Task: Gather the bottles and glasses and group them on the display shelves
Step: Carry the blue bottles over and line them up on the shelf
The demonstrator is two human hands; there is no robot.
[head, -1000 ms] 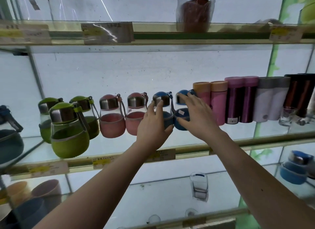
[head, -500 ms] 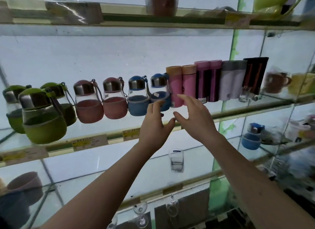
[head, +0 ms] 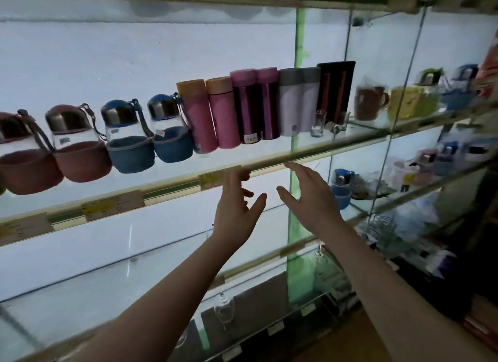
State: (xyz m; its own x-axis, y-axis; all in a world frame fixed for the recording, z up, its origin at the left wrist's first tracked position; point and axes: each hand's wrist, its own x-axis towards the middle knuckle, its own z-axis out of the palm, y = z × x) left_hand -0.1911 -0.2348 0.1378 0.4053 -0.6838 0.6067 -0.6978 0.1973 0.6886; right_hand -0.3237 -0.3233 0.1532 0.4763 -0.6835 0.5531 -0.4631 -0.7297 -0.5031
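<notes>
While both hands hang empty below the glass shelf point(head: 269, 161), its row runs from two red-sleeved bottles point(head: 78, 146) and two blue-sleeved bottles point(head: 151, 135) to pink flasks point(head: 213, 116), purple flasks point(head: 256, 105), pale flasks point(head: 297, 103) and small glasses point(head: 318, 123). Left hand point(head: 237, 213) and right hand point(head: 310, 197) spread their fingers wide, touching nothing, with the shelf's front edge between them and the bottles.

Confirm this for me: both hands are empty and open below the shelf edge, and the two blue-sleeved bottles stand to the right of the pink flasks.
One thing is wrong. In the head view the blue-sleeved bottles stand to the left of the pink flasks, not the right. The rest holds: the left hand and right hand are empty and open below the shelf edge.
</notes>
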